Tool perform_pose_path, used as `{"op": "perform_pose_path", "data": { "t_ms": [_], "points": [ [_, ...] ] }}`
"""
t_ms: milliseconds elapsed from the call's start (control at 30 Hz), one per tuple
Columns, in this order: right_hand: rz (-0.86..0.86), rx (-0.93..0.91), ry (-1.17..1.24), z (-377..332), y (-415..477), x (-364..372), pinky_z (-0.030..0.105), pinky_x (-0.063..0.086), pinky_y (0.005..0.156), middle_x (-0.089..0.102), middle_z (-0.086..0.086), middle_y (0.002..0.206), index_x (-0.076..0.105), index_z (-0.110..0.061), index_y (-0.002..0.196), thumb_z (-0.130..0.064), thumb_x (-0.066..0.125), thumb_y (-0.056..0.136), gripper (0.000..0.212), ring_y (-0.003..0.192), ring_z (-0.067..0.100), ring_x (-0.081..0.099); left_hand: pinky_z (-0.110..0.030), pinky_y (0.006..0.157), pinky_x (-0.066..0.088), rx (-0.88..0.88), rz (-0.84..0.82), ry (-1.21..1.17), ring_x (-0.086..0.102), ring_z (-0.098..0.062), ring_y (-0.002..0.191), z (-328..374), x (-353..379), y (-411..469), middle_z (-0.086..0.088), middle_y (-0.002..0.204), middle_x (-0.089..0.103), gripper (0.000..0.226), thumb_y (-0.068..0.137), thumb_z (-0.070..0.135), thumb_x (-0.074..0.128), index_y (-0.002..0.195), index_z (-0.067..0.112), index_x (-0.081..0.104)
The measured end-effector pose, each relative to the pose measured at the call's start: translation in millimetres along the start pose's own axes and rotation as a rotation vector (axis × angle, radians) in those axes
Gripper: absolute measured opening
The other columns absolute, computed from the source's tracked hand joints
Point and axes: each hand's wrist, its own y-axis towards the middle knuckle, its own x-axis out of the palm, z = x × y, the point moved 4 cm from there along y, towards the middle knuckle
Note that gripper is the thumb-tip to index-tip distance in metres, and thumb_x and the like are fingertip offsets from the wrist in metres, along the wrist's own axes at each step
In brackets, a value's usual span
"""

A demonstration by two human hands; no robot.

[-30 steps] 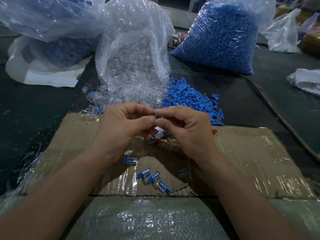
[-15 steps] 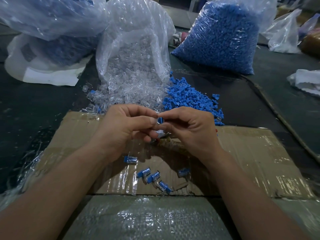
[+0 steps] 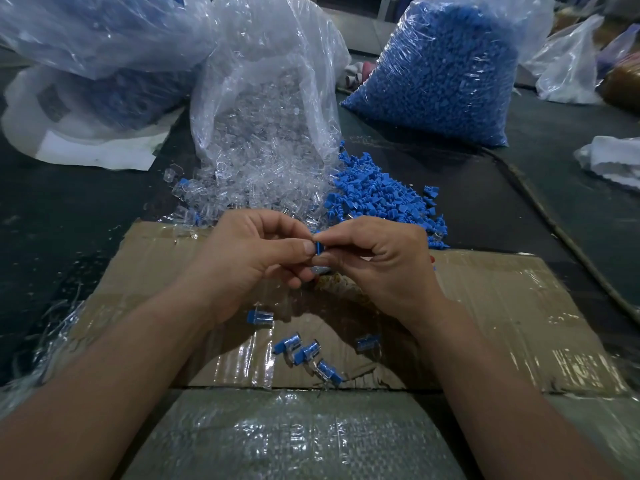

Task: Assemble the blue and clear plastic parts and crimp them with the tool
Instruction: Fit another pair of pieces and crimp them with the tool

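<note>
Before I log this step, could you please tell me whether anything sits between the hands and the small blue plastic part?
Nothing visible does: the left hand and the right hand pinch the small blue plastic part directly between fingertips.

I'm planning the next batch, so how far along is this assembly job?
Done: five joined blue-and-clear plastic pieces lie on the taped cardboard sheet; whether they are crimped, I cannot tell. In hand: the left hand and right hand both pinch one small blue plastic part. To do: a loose heap of blue plastic parts, a spilled pile of clear plastic parts and a full bag of blue parts.
</note>
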Motion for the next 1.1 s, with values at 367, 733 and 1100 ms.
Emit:
{"op": "perform_pose_path", "data": {
  "t_ms": [367, 733, 1100],
  "points": [
    [-0.247, 0.506, -0.082, 36, -5, -34, 0.003, 0.043, 0.070, 0.061, -0.024, 0.081, 0.058, -0.046, 0.083, -0.042, 0.076, 0.058, 0.031, 0.078, -0.014, 0.057, -0.018, 0.042, 0.049, -0.002, 0.053, -0.081, 0.062, -0.014, 0.047, -5, -7, 4, -0.012, 0.058, 0.066, 0.007, 0.058, 0.008, 0.066, 0.057, 0.014, 0.071],
    [-0.691, 0.527, -0.450, 35, -15, -22, 0.026, 0.039, 0.083, 0.039, -0.022, 0.095, 0.049, -0.033, 0.118, -0.056, 0.078, 0.053, 0.074, 0.097, 0.005, 0.039, -0.018, 0.043, 0.050, 0.041, 0.106, -0.095, 0.064, -0.015, 0.050, -6, -12, 7, -0.011, 0.060, 0.067, 0.009, 0.058, 0.008, 0.065, 0.067, 0.007, 0.064],
    [-0.616, 0.402, -0.589, 37, -10, -14, 0.026, 0.037, 0.069, 0.050, -0.005, 0.095, 0.057, -0.022, 0.098, -0.016, 0.061, 0.078, 0.022, 0.087, 0.012, 0.045, -0.017, 0.047, 0.050, 0.137, 0.180, -0.132, 0.066, -0.015, 0.053, -7, -20, 9, -0.009, 0.061, 0.068, 0.010, 0.061, 0.009, 0.064, 0.071, 0.008, 0.063]
  ]
}}
